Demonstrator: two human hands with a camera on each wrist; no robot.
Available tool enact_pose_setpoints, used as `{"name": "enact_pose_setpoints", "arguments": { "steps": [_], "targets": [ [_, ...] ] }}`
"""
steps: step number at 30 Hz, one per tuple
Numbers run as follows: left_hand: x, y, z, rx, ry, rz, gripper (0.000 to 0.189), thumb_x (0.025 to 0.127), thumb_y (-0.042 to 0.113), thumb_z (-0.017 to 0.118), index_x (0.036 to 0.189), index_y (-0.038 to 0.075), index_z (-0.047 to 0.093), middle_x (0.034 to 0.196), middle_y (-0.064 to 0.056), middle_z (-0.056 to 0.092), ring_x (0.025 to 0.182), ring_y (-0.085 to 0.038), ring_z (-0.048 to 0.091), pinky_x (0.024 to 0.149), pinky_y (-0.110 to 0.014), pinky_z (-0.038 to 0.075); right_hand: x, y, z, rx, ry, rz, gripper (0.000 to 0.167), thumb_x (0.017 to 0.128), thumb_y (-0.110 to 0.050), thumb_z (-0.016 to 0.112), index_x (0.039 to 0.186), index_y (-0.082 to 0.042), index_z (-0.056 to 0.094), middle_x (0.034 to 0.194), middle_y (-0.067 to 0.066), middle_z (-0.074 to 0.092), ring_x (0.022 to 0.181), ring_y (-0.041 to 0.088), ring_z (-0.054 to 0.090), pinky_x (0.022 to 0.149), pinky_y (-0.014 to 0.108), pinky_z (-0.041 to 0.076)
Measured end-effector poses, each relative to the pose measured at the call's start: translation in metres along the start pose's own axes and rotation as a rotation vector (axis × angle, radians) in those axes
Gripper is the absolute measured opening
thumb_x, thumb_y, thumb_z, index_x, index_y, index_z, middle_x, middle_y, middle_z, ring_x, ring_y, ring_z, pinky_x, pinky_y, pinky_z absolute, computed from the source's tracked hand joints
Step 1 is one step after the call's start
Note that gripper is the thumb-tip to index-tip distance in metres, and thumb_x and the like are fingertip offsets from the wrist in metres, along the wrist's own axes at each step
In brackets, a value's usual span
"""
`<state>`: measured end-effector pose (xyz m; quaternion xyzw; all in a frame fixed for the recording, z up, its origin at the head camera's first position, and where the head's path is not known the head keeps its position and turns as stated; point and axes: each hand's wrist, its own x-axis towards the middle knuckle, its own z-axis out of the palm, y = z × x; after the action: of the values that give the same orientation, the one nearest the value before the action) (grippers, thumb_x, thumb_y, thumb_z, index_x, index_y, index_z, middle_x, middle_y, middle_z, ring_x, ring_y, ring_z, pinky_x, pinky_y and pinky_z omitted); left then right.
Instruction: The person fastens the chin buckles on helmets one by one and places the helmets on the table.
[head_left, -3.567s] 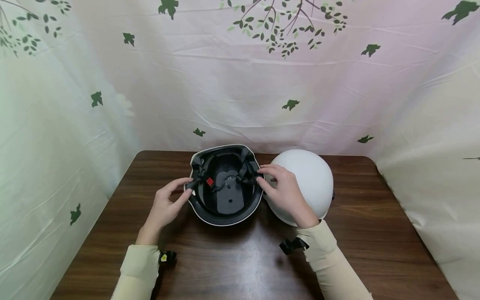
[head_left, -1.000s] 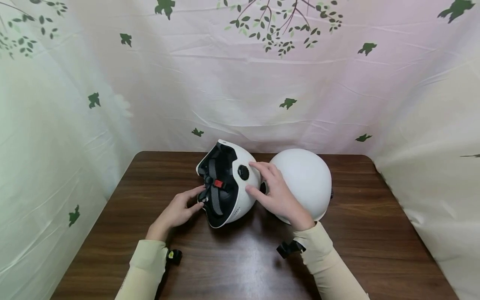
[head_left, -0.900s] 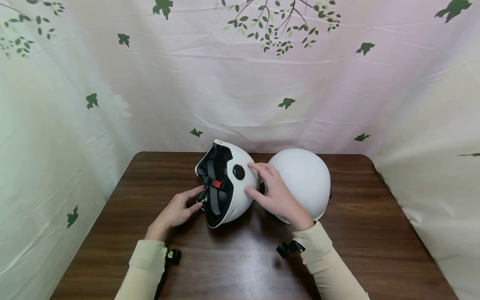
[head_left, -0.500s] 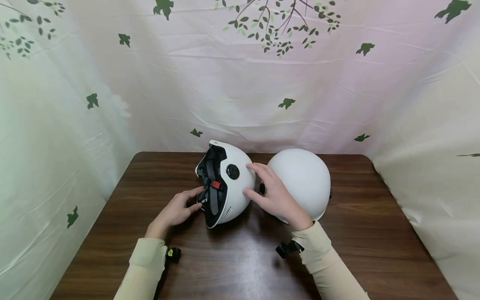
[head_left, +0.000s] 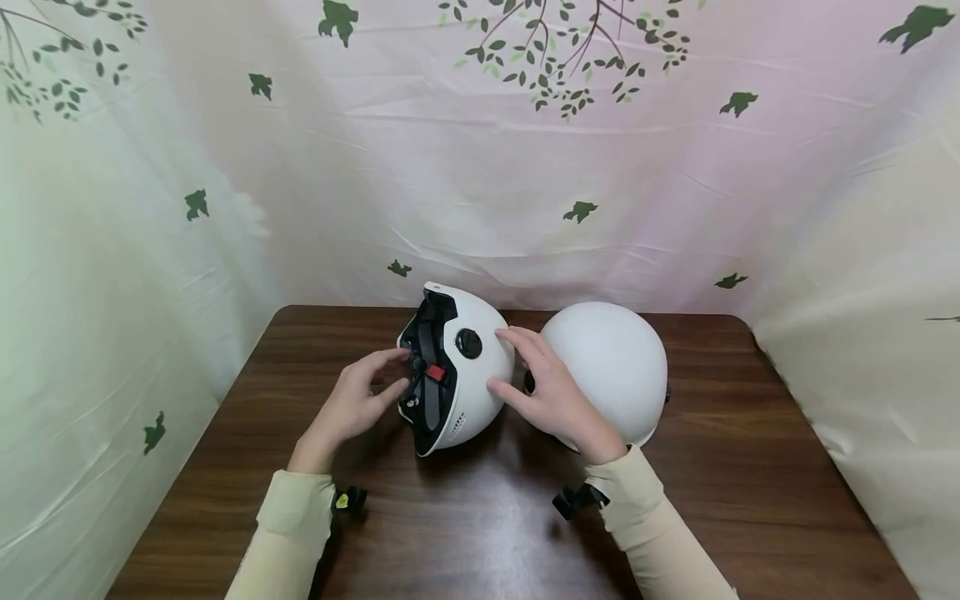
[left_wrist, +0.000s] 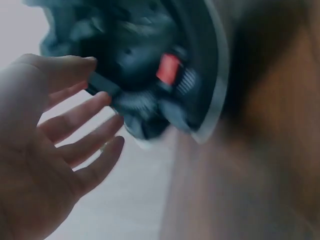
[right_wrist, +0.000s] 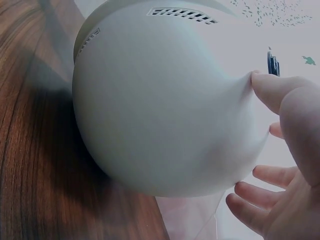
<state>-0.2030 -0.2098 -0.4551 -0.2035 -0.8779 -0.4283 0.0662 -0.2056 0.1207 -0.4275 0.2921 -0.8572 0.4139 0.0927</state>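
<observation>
A white helmet (head_left: 477, 379) lies tipped on its side, its black padded inside facing left. A red strap buckle (head_left: 436, 372) shows in the opening, and a round black dial (head_left: 468, 343) sits on the shell. My left hand (head_left: 358, 402) is at the open side, thumb and fingers spread near the rim; the left wrist view shows its fingers (left_wrist: 85, 140) loosely bent, gripping nothing. My right hand (head_left: 551, 387) rests its fingertips against the rounded shell (right_wrist: 160, 105) from the right, fingers relaxed. A second white helmet (head_left: 611, 367) sits dome up, partly behind the right hand.
Both helmets stand on a dark wooden table (head_left: 465, 533), close to its back edge. A pale cloth (head_left: 480, 167) printed with leaves and birds hangs behind and at both sides. Each wrist carries a small black camera.
The first helmet has turned from opening up onto its side, opening to the left. Just now my left hand has let go of the lower rim and shifted slightly away. The second helmet stays put.
</observation>
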Motion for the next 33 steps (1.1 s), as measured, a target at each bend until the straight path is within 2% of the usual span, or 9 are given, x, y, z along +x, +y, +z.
{"name": "enact_pose_setpoints", "arguments": {
  "steps": [3,6,10,13,15,18,26,29,33],
  "targets": [
    [0.008,0.023,0.002,-0.079,0.05,0.087,0.042,0.107,0.01,0.062,0.149,0.007,0.056,0.132,-0.016,0.07,0.112,-0.03,0.072,0.091,-0.045,0.061,-0.001,-0.001,-0.001,0.004,-0.007,0.007,0.069,0.097,-0.033,0.078,0.156,-0.016,0.047,0.159,0.01,0.043,0.136,0.024,0.051,0.102,0.05,0.054],
    [0.017,0.049,0.006,-0.145,0.066,0.151,0.047,0.109,0.012,0.057,0.155,0.015,0.049,0.131,-0.013,0.072,0.106,-0.025,0.074,0.086,-0.037,0.062,-0.001,-0.002,-0.003,0.0,-0.01,0.014,0.069,0.096,-0.033,0.078,0.156,-0.017,0.048,0.16,0.011,0.041,0.139,0.026,0.049,0.106,0.052,0.051],
    [0.028,0.079,0.01,-0.153,0.068,0.202,0.052,0.105,0.016,0.065,0.155,0.021,0.049,0.124,-0.009,0.074,0.092,-0.016,0.075,0.076,-0.034,0.062,0.001,-0.004,-0.006,-0.01,-0.012,0.015,0.069,0.096,-0.036,0.079,0.156,-0.02,0.049,0.161,0.012,0.04,0.144,0.029,0.045,0.112,0.053,0.046],
    [0.034,0.091,0.013,-0.121,0.07,0.212,0.05,0.099,0.019,0.074,0.147,0.02,0.058,0.115,-0.006,0.075,0.082,-0.013,0.072,0.07,-0.037,0.062,0.003,-0.005,-0.008,-0.021,-0.007,0.002,0.069,0.095,-0.036,0.079,0.155,-0.02,0.05,0.161,0.015,0.04,0.146,0.032,0.044,0.113,0.054,0.045],
    [0.038,0.094,0.015,-0.103,0.071,0.209,0.05,0.095,0.02,0.079,0.142,0.018,0.062,0.11,-0.004,0.075,0.079,-0.011,0.071,0.07,-0.039,0.063,0.003,-0.006,-0.009,-0.029,-0.002,-0.011,0.069,0.095,-0.035,0.08,0.155,-0.019,0.05,0.161,0.018,0.04,0.145,0.033,0.045,0.113,0.055,0.045],
    [0.04,0.098,0.016,-0.083,0.058,0.193,0.051,0.093,0.02,0.082,0.14,0.017,0.063,0.105,-0.003,0.074,0.075,-0.011,0.069,0.069,-0.035,0.062,0.002,-0.008,-0.009,-0.038,0.005,-0.02,0.068,0.096,-0.033,0.079,0.155,-0.019,0.051,0.161,0.02,0.04,0.146,0.035,0.043,0.114,0.057,0.043],
    [0.04,0.103,0.014,-0.054,0.014,0.131,0.049,0.094,0.016,0.079,0.139,0.016,0.059,0.109,-0.009,0.073,0.066,-0.007,0.068,0.066,-0.029,0.058,0.001,-0.01,-0.006,-0.059,0.002,-0.052,0.065,0.099,-0.031,0.076,0.157,-0.018,0.05,0.161,0.022,0.039,0.146,0.039,0.042,0.113,0.06,0.043],
    [0.039,0.103,0.014,-0.074,-0.012,0.108,0.046,0.097,0.016,0.077,0.14,0.018,0.061,0.111,-0.008,0.07,0.065,-0.01,0.068,0.063,-0.03,0.056,0.001,-0.01,-0.005,-0.059,0.001,-0.051,0.067,0.097,-0.033,0.077,0.157,-0.019,0.05,0.162,0.022,0.038,0.147,0.039,0.041,0.114,0.06,0.043],
    [0.038,0.101,0.013,-0.17,-0.048,0.052,0.045,0.098,0.016,0.076,0.14,0.021,0.064,0.117,-0.009,0.065,0.065,-0.017,0.07,0.059,-0.033,0.059,0.001,-0.01,-0.004,-0.066,0.014,-0.061,0.069,0.095,-0.032,0.08,0.156,-0.019,0.051,0.162,0.021,0.039,0.147,0.039,0.041,0.114,0.06,0.042]
  ]
}}
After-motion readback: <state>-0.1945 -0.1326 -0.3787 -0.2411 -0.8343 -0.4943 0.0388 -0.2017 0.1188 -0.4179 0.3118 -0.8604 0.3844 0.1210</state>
